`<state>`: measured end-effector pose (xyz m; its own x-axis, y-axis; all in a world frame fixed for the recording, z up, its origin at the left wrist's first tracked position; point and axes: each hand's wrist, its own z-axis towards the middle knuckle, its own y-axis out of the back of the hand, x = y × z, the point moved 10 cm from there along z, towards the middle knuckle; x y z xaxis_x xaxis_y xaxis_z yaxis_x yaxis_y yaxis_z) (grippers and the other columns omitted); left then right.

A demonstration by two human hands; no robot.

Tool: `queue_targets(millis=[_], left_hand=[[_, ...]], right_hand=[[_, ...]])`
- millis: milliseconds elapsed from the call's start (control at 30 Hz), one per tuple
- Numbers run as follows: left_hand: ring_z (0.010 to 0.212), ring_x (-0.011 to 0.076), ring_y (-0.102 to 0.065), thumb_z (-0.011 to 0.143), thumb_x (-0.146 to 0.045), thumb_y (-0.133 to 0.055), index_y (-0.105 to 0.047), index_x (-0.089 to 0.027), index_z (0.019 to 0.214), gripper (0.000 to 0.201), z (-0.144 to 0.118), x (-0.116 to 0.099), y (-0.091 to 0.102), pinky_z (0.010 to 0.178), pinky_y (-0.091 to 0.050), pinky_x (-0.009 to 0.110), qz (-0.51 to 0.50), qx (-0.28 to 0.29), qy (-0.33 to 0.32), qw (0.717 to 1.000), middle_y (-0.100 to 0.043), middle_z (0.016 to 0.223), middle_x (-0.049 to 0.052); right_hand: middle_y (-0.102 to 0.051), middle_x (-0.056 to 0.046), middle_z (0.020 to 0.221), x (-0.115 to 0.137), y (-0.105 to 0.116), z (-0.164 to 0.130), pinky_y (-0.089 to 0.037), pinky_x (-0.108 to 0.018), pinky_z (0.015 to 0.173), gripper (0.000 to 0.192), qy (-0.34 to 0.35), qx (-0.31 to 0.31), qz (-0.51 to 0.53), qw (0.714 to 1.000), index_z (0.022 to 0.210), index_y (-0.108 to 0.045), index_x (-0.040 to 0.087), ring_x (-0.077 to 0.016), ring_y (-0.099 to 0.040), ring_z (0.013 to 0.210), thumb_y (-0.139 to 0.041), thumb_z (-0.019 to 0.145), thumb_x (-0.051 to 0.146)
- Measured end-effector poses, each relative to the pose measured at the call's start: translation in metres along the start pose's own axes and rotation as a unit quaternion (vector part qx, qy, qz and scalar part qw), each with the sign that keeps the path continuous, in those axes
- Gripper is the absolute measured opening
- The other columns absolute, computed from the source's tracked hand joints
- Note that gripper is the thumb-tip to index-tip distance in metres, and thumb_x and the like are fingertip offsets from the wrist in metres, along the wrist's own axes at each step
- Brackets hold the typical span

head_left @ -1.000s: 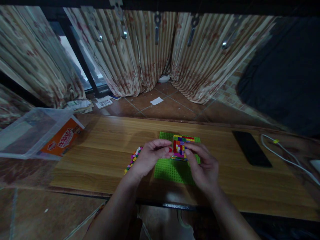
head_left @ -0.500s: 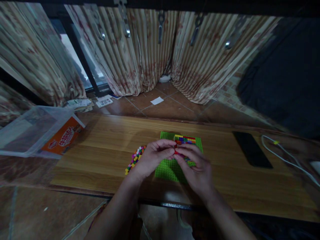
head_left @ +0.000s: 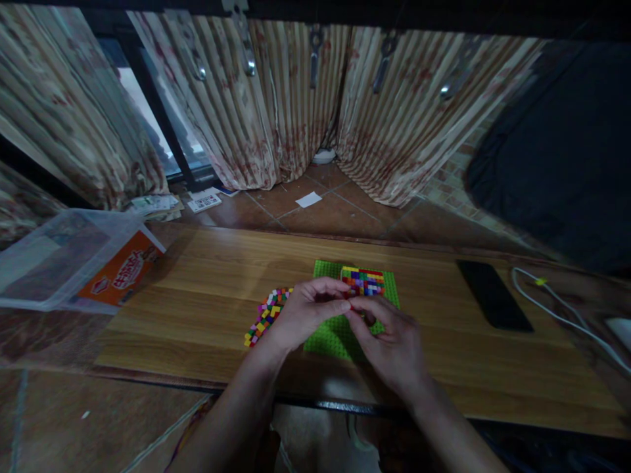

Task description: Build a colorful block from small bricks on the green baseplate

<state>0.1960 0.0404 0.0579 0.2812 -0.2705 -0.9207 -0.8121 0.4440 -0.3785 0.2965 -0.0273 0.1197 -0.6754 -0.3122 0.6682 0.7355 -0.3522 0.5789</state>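
Over a green studded baseplate, my left hand and my right hand meet fingertip to fingertip. A small red toy brick shows between their pinched fingers, mostly hidden by them. Both hands are closed on it. Behind the fingers, a block of joined multicoloured bricks stands on the far part of the baseplate. A heap of loose small bricks in many colours lies on the table just left of my left hand.
A clear plastic bin with an orange label stands at the table's left end. On the right of the wooden table lie a black phone and a white cable. Striped curtains hang beyond.
My fingertips have drawn slightly nearer to me, showing more of the joined bricks behind them. Less of the red brick is visible between the fingers now. The view has shifted slightly.
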Motion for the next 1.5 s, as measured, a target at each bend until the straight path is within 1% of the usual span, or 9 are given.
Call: queue_targets(millis=[133,233,300,400,667,833,900,1100,1500], left_hand=[[0.07,0.0116,-0.06,0.07,-0.03,-0.078,-0.073,-0.015,0.089,0.025,0.001,0.004,0.004,0.072,-0.047,0.026,0.012,-0.028,0.018,0.999,-0.069,0.078,0.001],[0.065,0.0106,-0.058,0.073,-0.028,-0.074,-0.073,-0.014,0.086,0.019,0.001,0.003,0.017,0.067,-0.045,0.025,0.036,-0.08,0.018,0.996,-0.067,0.07,0.001],[0.064,0.0103,-0.058,0.074,-0.025,-0.072,-0.072,-0.014,0.085,0.015,0.001,0.003,0.024,0.066,-0.045,0.024,0.047,-0.107,0.021,0.993,-0.067,0.069,0.0],[0.065,0.0103,-0.059,0.073,-0.024,-0.07,-0.071,-0.014,0.085,0.015,0.002,0.006,0.028,0.067,-0.046,0.024,0.051,-0.124,0.027,0.991,-0.067,0.071,0.0],[0.064,0.0106,-0.059,0.071,-0.027,-0.071,-0.072,-0.014,0.084,0.018,0.004,0.011,0.027,0.067,-0.046,0.025,0.059,-0.121,0.035,0.99,-0.066,0.07,0.0],[0.065,0.011,-0.059,0.071,-0.027,-0.072,-0.072,-0.014,0.084,0.019,0.004,0.012,0.027,0.067,-0.046,0.025,0.056,-0.12,0.039,0.99,-0.067,0.07,0.0],[0.066,0.0111,-0.059,0.071,-0.027,-0.072,-0.072,-0.014,0.085,0.019,0.005,0.013,0.027,0.067,-0.046,0.025,0.055,-0.118,0.04,0.991,-0.067,0.07,0.0],[0.066,0.0114,-0.059,0.071,-0.028,-0.072,-0.072,-0.015,0.085,0.019,0.006,0.015,0.028,0.067,-0.046,0.025,0.056,-0.114,0.039,0.991,-0.067,0.07,0.0],[0.062,0.0111,-0.055,0.071,-0.027,-0.07,-0.071,-0.015,0.084,0.017,0.006,0.015,0.026,0.062,-0.042,0.024,0.075,-0.099,0.035,0.992,-0.064,0.065,-0.001]], right_hand=[[-0.069,0.001,0.08,-0.035,0.027,-0.001,-0.048,-0.027,0.064,0.009,-0.081,-0.067,0.027,0.994,0.09,-0.07,0.024,-0.0143,-0.061,0.068,-0.064,0.085,0.028],[-0.071,-0.001,0.08,-0.071,0.05,-0.004,-0.048,-0.028,0.063,0.014,-0.174,-0.133,0.071,0.973,0.087,-0.072,0.022,-0.0162,-0.063,0.07,-0.07,0.08,0.034],[-0.072,-0.002,0.079,-0.087,0.056,-0.007,-0.049,-0.029,0.064,0.016,-0.215,-0.152,0.102,0.959,0.084,-0.072,0.021,-0.017,-0.064,0.07,-0.072,0.076,0.036],[-0.072,-0.002,0.077,-0.097,0.056,-0.008,-0.05,-0.029,0.064,0.017,-0.242,-0.154,0.133,0.949,0.08,-0.072,0.02,-0.0171,-0.064,0.07,-0.074,0.073,0.036],[-0.069,-0.001,0.073,-0.106,0.043,-0.009,-0.047,-0.026,0.059,0.021,-0.261,-0.102,0.148,0.948,0.083,-0.07,0.018,-0.0142,-0.06,0.063,-0.073,0.073,0.036],[-0.069,-0.002,0.079,-0.1,0.03,-0.007,-0.048,-0.028,0.063,0.024,-0.212,-0.019,0.093,0.973,0.09,-0.069,0.019,-0.0158,-0.062,0.069,-0.065,0.083,0.041],[-0.069,-0.003,0.083,-0.099,0.03,-0.006,-0.048,-0.029,0.066,0.025,-0.191,-0.01,0.064,0.979,0.092,-0.07,0.019,-0.0167,-0.062,0.073,-0.063,0.084,0.042],[-0.066,-0.004,0.086,-0.103,0.032,-0.003,-0.045,-0.029,0.064,0.022,-0.162,-0.03,0.039,0.986,0.088,-0.072,0.021,-0.017,-0.059,0.075,-0.063,0.083,0.041],[-0.07,-0.003,0.08,-0.119,0.029,-0.005,-0.046,-0.029,0.061,0.018,-0.22,-0.083,0.124,0.964,0.077,-0.075,0.021,-0.0164,-0.06,0.069,-0.075,0.071,0.038]])
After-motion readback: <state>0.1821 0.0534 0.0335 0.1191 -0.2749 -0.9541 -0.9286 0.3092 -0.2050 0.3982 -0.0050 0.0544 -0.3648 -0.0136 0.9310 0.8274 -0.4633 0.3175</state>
